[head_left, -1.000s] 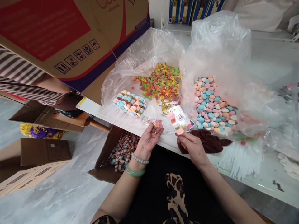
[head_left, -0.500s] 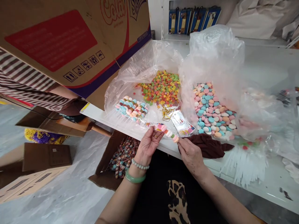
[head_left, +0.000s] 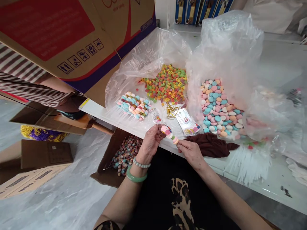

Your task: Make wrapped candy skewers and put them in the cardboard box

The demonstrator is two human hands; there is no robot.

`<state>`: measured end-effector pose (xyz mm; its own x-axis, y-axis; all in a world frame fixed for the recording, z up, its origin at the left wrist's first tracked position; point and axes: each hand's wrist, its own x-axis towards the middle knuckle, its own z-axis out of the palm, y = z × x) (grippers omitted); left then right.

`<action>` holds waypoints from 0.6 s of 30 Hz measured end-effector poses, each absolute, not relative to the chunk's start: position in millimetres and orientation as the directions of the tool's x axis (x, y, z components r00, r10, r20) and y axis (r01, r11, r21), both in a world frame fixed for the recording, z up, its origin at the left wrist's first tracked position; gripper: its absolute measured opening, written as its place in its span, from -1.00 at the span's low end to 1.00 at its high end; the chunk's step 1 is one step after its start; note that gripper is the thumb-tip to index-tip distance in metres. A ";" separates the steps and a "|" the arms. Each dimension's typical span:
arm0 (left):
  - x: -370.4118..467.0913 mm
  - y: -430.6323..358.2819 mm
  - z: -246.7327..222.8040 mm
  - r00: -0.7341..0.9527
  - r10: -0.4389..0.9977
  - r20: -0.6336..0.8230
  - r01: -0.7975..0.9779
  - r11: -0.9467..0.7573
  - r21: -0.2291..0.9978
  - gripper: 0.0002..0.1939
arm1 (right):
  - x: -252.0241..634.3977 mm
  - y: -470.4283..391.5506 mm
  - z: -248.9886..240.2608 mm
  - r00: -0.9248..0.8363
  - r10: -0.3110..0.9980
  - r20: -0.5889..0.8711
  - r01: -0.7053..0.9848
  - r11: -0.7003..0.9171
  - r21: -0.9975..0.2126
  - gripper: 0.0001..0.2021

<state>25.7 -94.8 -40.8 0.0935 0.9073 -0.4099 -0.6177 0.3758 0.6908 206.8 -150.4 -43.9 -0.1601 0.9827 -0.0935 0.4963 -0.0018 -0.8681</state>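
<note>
Between my hands is a marshmallow skewer (head_left: pixel 170 134) in pink, white and green, with printed clear wrapping about its upper end. My left hand (head_left: pixel 151 140), wearing a bead bracelet and a green bangle, pinches that wrapped end. The fingers of my right hand (head_left: pixel 191 154) close on the lower end. Just beyond lies a row of finished candy skewers (head_left: pixel 133 105), beside a printed clear wrapper (head_left: pixel 155 115). Gold twist ties (head_left: pixel 171 111) and a stack of printed cards (head_left: pixel 187 121) sit close by on the white table (head_left: pixel 96 111).
Open plastic bags hold ring gummies (head_left: pixel 168 84) and pastel marshmallows (head_left: pixel 217 111). To the right are a brown cloth (head_left: pixel 211 145) and white sticks (head_left: pixel 249 164). A big carton (head_left: pixel 79 41) stands left; a box of skewers (head_left: pixel 105 172) is below. A person's striped sleeve (head_left: pixel 26 73) shows behind the carton.
My right hand has come closer to my left, and the wrapping now covers more of the skewer's upper end. The view has tilted slightly downward.
</note>
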 end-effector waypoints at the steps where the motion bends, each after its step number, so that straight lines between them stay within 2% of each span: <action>1: 24.8 -94.3 -42.2 0.091 0.901 -0.424 -0.619 0.385 0.685 -0.59 | 206.3 -149.8 -43.7 -0.156 0.981 -0.117 0.485 -0.027 -0.874 -0.74; 5: 23.8 -93.9 -46.9 0.083 0.901 -0.425 -0.587 0.389 0.710 -0.61 | 204.5 -148.3 -44.2 -0.135 0.974 -0.181 0.416 -0.110 -0.903 -0.75; 8: 26.4 -95.5 -49.7 0.098 0.909 -0.406 -0.564 0.386 0.730 -0.65 | 202.3 -147.4 -46.3 -0.127 0.932 -0.340 0.202 -0.311 -0.929 -0.77; 12: 25.5 -96.4 -51.5 0.124 0.909 -0.399 -0.553 0.397 0.733 -0.61 | 201.8 -145.6 -47.5 -0.243 0.774 -0.585 -0.131 -0.623 -0.771 -0.69; 14: 21.6 -95.6 -50.4 0.121 0.909 -0.399 -0.546 0.396 0.738 -0.63 | 203.1 -145.0 -47.0 -0.274 0.731 -0.625 -0.189 -0.678 -0.710 -0.67; 18: 14.6 -94.5 -46.5 0.135 0.914 -0.384 -0.511 0.396 0.763 -0.67 | 205.2 -144.4 -46.6 -0.256 0.739 -0.623 -0.212 -0.671 -0.710 -0.67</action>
<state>14.6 -94.5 -46.5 0.1351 0.9135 -0.3837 -0.5107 0.3961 0.7631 205.2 -144.4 -46.6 -0.2558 0.7393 -0.6228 -0.2119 -0.6715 -0.7101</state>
